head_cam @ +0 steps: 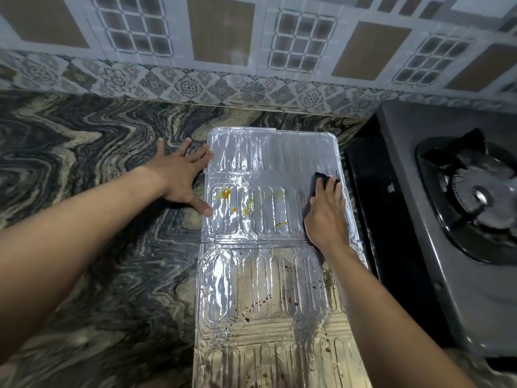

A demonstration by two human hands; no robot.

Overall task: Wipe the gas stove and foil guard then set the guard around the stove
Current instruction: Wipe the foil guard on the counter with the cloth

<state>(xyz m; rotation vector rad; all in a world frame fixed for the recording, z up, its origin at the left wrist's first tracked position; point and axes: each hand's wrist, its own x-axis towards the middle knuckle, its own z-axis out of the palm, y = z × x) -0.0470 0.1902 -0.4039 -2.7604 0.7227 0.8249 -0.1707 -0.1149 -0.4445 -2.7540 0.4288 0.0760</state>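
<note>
My arms: both forearms bare, no sleeves in view. My left hand and right hand: ungloved, ringless.

There is one view only, from the person's head, looking forward and steeply down over the surface toward the tiled wall at the back (wide-angle, so edges bend). It sits close, both forearms reaching in from below.

Bare marbled counter lies open left of the flat foil guard, while the gas stove blocks its right edge and the tiled wall closes the back.
</note>
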